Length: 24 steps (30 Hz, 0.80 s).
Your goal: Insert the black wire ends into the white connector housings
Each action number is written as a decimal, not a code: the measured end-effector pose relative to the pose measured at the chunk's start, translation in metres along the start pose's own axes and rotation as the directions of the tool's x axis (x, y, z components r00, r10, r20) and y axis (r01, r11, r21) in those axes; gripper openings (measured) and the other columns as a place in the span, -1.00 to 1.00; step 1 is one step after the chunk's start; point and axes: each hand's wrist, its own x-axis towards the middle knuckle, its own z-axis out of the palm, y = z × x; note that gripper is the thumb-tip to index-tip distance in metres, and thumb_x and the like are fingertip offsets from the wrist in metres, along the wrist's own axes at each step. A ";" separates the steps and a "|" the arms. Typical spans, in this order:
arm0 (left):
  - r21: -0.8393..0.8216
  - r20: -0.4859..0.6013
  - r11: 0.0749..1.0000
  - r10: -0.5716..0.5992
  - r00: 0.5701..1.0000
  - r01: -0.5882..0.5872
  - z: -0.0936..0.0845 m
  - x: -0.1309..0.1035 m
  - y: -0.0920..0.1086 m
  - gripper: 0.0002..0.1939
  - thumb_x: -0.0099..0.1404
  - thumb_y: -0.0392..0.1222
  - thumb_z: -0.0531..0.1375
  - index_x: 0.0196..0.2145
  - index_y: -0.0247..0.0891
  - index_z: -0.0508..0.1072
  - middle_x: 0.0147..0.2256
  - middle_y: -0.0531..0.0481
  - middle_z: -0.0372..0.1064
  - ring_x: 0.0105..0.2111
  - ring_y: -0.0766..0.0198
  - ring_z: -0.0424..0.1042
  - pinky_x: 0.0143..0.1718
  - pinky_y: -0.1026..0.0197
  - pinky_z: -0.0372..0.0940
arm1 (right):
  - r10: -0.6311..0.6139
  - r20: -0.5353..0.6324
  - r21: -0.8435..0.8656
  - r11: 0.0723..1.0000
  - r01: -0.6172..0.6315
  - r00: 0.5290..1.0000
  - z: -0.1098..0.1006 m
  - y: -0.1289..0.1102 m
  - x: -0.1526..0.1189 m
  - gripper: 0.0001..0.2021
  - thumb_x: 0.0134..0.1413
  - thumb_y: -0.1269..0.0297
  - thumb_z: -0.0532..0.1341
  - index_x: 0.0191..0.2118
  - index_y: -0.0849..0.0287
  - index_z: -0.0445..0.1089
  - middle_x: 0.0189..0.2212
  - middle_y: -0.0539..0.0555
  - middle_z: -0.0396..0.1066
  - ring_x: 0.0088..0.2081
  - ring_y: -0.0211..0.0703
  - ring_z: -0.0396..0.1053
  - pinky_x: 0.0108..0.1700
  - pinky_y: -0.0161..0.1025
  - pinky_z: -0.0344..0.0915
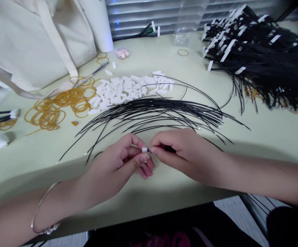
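Between the thumb and forefinger of my left hand (124, 157) is a small white plastic connector housing (145, 150). My right hand (174, 147) pinches the end of a thin black wire right at the housing's right side; most of that wire is hidden by the hand. How far the wire sits inside the housing I cannot tell. Just beyond both hands lies a loose bundle of black wires (161, 104) with small metal tips. Behind the bundle is a pile of white connector housings (123, 89), with a few wires crossing over it.
Tan rubber bands (48, 111) lie left of the housings, near a pen (94, 73) and a cloth bag (36, 41). A large heap of black wires with white housings (262, 58) fills the back right. A white cylinder (100, 27) and a pink case (122, 53) stand at the back.
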 end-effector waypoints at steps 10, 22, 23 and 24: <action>-0.035 -0.029 0.999 -0.040 0.999 0.039 0.000 0.002 0.003 -0.86 0.30 -0.20 0.11 -0.31 -0.26 0.16 -0.39 0.00 0.44 -0.42 0.31 0.47 -0.36 0.22 0.40 | 0.101 0.004 0.050 0.994 -0.101 0.995 -0.002 0.003 0.002 -0.79 0.12 0.27 0.07 -0.45 0.21 0.36 -0.62 -0.10 0.23 -0.57 -0.50 0.07 -0.52 -0.47 -0.04; 0.010 -0.011 1.000 -0.028 1.000 0.028 -0.001 -0.001 0.001 -0.84 0.30 -0.21 0.12 -0.39 -0.28 0.19 -0.49 0.04 0.41 -0.48 0.36 0.44 -0.42 0.31 0.34 | 0.017 -0.047 0.023 1.000 -0.016 0.999 0.010 0.004 -0.002 -0.76 0.16 0.32 0.04 -0.46 0.21 0.37 -0.56 -0.09 0.31 -0.52 -0.52 0.13 -0.44 -0.50 0.01; 0.002 -0.006 1.000 -0.027 1.000 0.027 -0.001 0.000 0.001 -0.84 0.30 -0.21 0.12 -0.38 -0.28 0.18 -0.48 0.05 0.41 -0.48 0.35 0.44 -0.42 0.30 0.34 | 0.022 -0.042 0.023 1.000 -0.021 0.999 0.009 0.004 -0.001 -0.76 0.16 0.30 0.03 -0.45 0.21 0.37 -0.56 -0.10 0.31 -0.51 -0.52 0.14 -0.43 -0.50 0.02; -0.012 0.003 1.000 -0.025 1.000 0.025 -0.001 0.000 0.001 -0.85 0.30 -0.21 0.12 -0.37 -0.27 0.18 -0.47 0.05 0.41 -0.47 0.36 0.44 -0.41 0.30 0.34 | 0.027 -0.028 0.022 0.999 -0.027 0.999 0.007 0.004 -0.001 -0.76 0.16 0.29 0.03 -0.44 0.21 0.37 -0.55 -0.10 0.31 -0.51 -0.52 0.14 -0.44 -0.51 0.02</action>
